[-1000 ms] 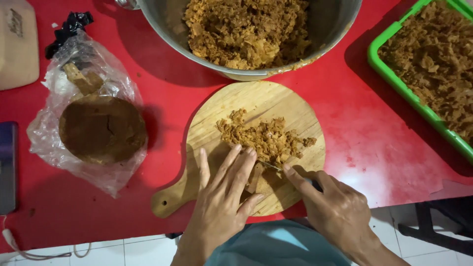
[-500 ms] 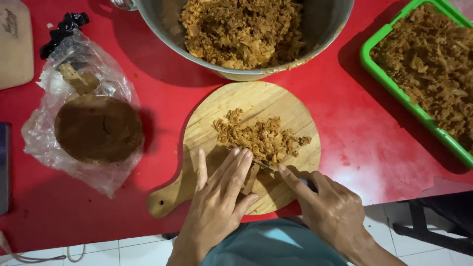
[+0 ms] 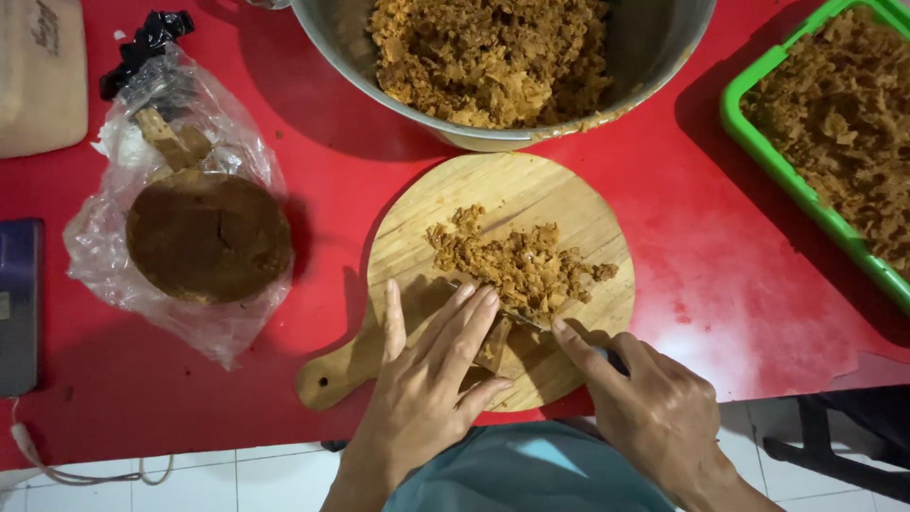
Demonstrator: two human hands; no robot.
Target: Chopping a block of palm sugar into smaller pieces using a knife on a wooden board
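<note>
The left hand (image 3: 431, 384) lies palm down on the near part of the round wooden cutting board (image 3: 578, 213), fingers extended and slightly spread, thumb angled out to the left. Its fingertips press a small brown block of palm sugar (image 3: 494, 343) flat against the board; this grip is a flat hold-down, not a closed fist. The right hand (image 3: 654, 412) enters from the lower right, knuckles up, with its grip clenched around the dark handle of a knife (image 3: 519, 318). The index finger extends forward along the spine of the blade. The blade runs leftward and slightly away, and its edge meets the block just beyond the left fingertips.

Directly beyond the blade, a loose pile of shaved palm sugar (image 3: 517, 261) occupies the centre of the board. The shavings are golden brown, crumbly and irregular. The board handle, with a hanging hole, points to the near left.

The board rests on a red worktop (image 3: 341, 180). To the left, a clear plastic bag (image 3: 223, 327) holds a dark brown sugar disc (image 3: 209, 237). At the far edge, a metal bowl (image 3: 654, 81) holds more shavings. At the far right, a green tray (image 3: 763, 147) holds a further layer.
</note>
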